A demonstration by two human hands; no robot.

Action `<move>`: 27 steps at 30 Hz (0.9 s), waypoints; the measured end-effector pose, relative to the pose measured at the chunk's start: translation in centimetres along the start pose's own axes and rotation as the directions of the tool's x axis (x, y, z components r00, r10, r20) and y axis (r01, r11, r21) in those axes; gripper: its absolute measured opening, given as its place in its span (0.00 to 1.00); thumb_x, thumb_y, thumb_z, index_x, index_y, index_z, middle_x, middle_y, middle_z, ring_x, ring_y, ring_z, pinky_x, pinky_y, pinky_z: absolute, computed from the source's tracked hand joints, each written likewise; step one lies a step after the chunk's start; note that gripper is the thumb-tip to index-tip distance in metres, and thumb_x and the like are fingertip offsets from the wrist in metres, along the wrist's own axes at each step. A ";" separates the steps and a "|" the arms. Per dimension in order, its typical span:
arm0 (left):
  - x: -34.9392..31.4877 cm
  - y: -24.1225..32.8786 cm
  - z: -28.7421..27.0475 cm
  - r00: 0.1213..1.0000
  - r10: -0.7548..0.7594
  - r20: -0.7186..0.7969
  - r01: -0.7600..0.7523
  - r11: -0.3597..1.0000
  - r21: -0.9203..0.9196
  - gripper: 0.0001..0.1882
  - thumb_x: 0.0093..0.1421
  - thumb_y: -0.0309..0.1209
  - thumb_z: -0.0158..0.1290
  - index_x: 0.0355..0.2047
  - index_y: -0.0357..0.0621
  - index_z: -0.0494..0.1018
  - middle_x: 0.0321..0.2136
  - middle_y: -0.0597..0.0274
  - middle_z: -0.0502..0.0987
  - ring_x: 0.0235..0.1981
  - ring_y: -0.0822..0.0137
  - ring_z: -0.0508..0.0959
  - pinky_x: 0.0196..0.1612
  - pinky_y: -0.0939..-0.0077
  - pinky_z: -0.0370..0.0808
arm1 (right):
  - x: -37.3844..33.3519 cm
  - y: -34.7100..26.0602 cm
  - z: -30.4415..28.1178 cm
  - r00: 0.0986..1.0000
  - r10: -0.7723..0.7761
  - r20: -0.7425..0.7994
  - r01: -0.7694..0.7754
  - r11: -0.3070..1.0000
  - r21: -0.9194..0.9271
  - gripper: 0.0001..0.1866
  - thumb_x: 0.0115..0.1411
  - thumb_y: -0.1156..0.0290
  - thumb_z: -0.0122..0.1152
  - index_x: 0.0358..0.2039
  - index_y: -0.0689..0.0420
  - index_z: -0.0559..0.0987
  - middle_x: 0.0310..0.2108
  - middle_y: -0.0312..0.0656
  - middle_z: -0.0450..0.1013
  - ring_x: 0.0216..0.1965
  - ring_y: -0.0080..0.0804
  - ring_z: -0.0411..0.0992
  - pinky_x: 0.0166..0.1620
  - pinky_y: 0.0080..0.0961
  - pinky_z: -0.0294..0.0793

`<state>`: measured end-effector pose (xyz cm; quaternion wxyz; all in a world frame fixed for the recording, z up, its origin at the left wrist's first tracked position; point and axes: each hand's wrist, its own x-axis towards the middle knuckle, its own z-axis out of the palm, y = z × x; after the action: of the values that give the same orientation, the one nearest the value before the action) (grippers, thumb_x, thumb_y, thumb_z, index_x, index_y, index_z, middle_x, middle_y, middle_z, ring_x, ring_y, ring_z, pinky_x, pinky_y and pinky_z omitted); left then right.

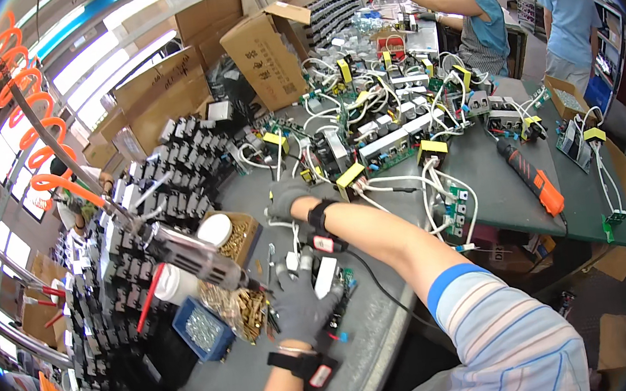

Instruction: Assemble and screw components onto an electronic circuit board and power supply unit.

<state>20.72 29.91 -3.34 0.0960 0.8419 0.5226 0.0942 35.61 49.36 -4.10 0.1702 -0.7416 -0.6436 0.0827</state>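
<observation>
My left hand (pixel 300 309), in a grey glove, lies over a small circuit board (pixel 345 284) near the table's front edge. Its fingers point away from me and its thumb reaches out beside a white block (pixel 326 273) on the board; the palm hides much of the board. My right hand (pixel 288 197), also gloved, reaches across and is closed around white wires (pixel 295 234). These run down toward a white connector (pixel 292 260) by the left fingertips. A yellow-wrapped transformer (pixel 351 178) sits just right of the right hand. Both wrists wear black straps.
Wired circuit assemblies (pixel 384 145) pile up across the far table. At left stand stacked black parts (pixel 189 159), a blue screw bin (pixel 203 328), a box of brass screws (pixel 239 239) and a hanging air screwdriver (pixel 196 255). An orange-black power screwdriver (pixel 531 178) lies right. Two people are beyond.
</observation>
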 end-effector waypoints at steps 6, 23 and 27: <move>-3.4 -0.6 -0.9 0.990 0.131 -0.047 -0.130 0.991 0.025 0.46 0.40 0.49 0.64 0.61 0.60 0.63 0.56 0.38 0.60 0.52 0.39 0.62 0.56 0.47 0.60 | -4.0 0.4 -3.2 0.975 -0.101 -0.199 0.141 0.969 0.200 0.32 0.41 0.48 0.67 0.43 0.54 0.76 0.37 0.52 0.75 0.38 0.50 0.75 0.41 0.41 0.75; -4.4 -0.7 -2.6 0.998 0.038 -0.056 -0.040 0.999 -0.036 0.44 0.36 0.45 0.68 0.57 0.54 0.68 0.52 0.39 0.67 0.53 0.41 0.65 0.56 0.53 0.63 | -12.3 -6.9 -10.8 0.418 -0.490 -0.765 0.908 0.224 0.353 0.30 0.37 0.67 0.72 0.44 0.56 0.74 0.45 0.49 0.66 0.46 0.47 0.68 0.52 0.33 0.68; -10.1 -1.9 -3.9 0.953 0.297 -0.057 -0.297 0.955 0.011 0.44 0.30 0.43 0.67 0.54 0.65 0.70 0.50 0.45 0.66 0.48 0.45 0.67 0.52 0.53 0.66 | -16.0 -3.9 -11.2 0.486 -0.477 -0.733 0.866 0.372 0.333 0.27 0.38 0.70 0.69 0.42 0.57 0.73 0.44 0.47 0.68 0.45 0.42 0.69 0.50 0.34 0.69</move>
<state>13.64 21.91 -0.67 0.0644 0.9079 0.3929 0.1312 33.34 32.41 6.17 0.6102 -0.2656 -0.7460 0.0234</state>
